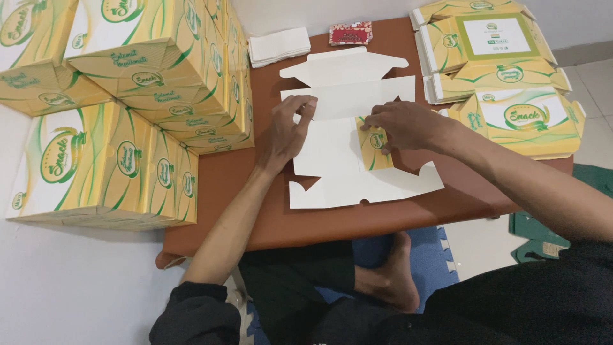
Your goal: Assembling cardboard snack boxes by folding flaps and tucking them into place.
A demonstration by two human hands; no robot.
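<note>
Flat box blank [348,137], white side up on the brown table [255,211], barely begun: right hand [399,124] pinches one yellow flap folded inward, left hand [290,131] presses the panel, fingers spread. Finished boxes [128,96] stacked left; remaining folds appear undone.

Both bare forearms are stretched forward. The left hand [288,131] is laid palm down, fingers curled at the tips; the right hand [401,124] is bent inward, fingertips pinched.
</note>
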